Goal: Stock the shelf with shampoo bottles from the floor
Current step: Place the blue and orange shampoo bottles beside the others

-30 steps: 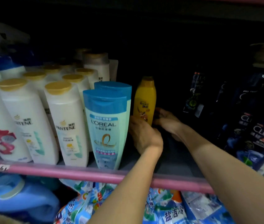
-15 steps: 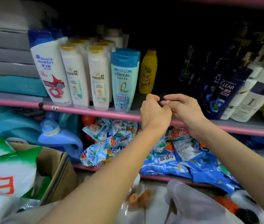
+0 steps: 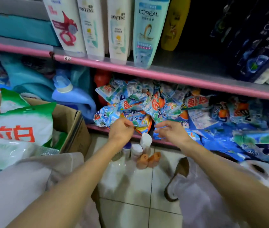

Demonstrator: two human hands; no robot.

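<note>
Both hands were empty and apart, fingers loosely curled. The left hand [image 3: 121, 130] and right hand [image 3: 171, 131] hung just above the bottles [image 3: 138, 153] standing on the floor [image 3: 127, 186], a small cluster of rounded plastic shapes with white and orange caps, partly blurred. Glossy pale tile lay under the bottles.

Just behind the bottles, the low shelf held crinkled, shiny sachets [image 3: 138, 109]. Well above the bottles, the pink-edged shelf [image 3: 163, 74] already carried a row of smooth, tapered shampoo bottles, white, aqua and yellow, with a bare gap beside the yellow one. To the left of the bottles sat a cardboard box [image 3: 74, 129] with soft bags.

The stocking seemed partly done: several bottles remained to lift.
</note>
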